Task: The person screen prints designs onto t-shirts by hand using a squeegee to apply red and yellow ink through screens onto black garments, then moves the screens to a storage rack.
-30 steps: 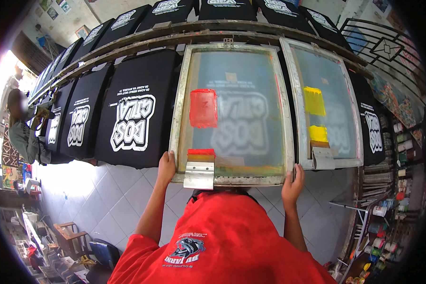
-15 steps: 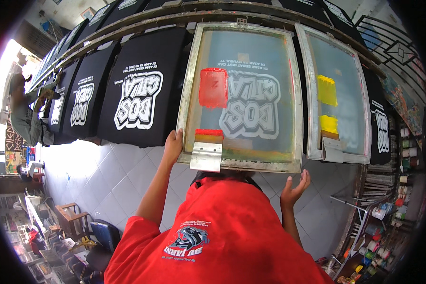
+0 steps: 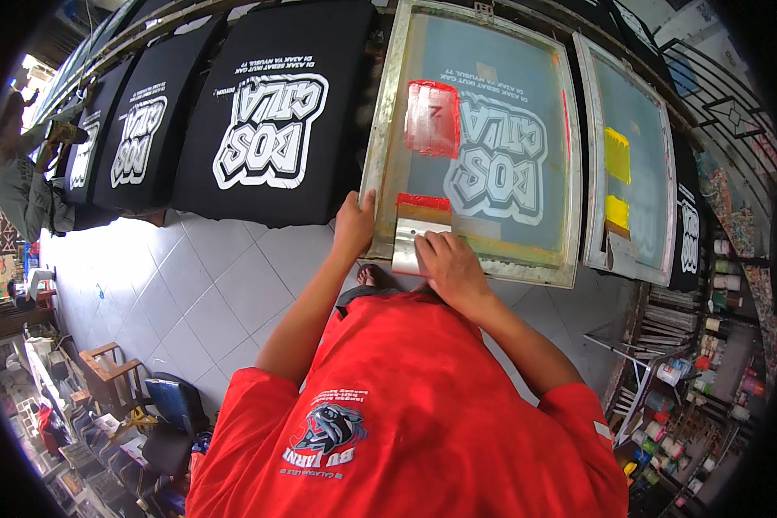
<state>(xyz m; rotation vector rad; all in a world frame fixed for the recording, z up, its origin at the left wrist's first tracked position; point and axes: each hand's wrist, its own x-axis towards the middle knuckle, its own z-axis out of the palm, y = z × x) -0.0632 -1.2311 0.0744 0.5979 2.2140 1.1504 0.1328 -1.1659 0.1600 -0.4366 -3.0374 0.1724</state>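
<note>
A screen-printing frame (image 3: 382,121) lies over a black shirt, whose white lettering shows through the mesh. My left hand (image 3: 355,224) is closed around the near left part of the frame's edge. My right hand (image 3: 453,268) is closed on the metal handle of a squeegee (image 3: 412,249), which rests on the mesh at the near edge. Red ink (image 3: 425,202) lines the squeegee's far edge. Beyond it on the mesh is a red ink patch (image 3: 432,121).
On the right lies a second screen frame (image 3: 589,155) with yellow ink (image 3: 616,157) and another squeegee (image 3: 620,255). Black printed shirts (image 3: 203,129) line the left. A person (image 3: 30,186) stands at the far left. Ink pots (image 3: 665,445) crowd shelves at lower right.
My right hand, empty and apart before, has moved left onto the squeegee handle. My left hand stays on the frame's left edge. The view has shifted, and the person at left appears lower.
</note>
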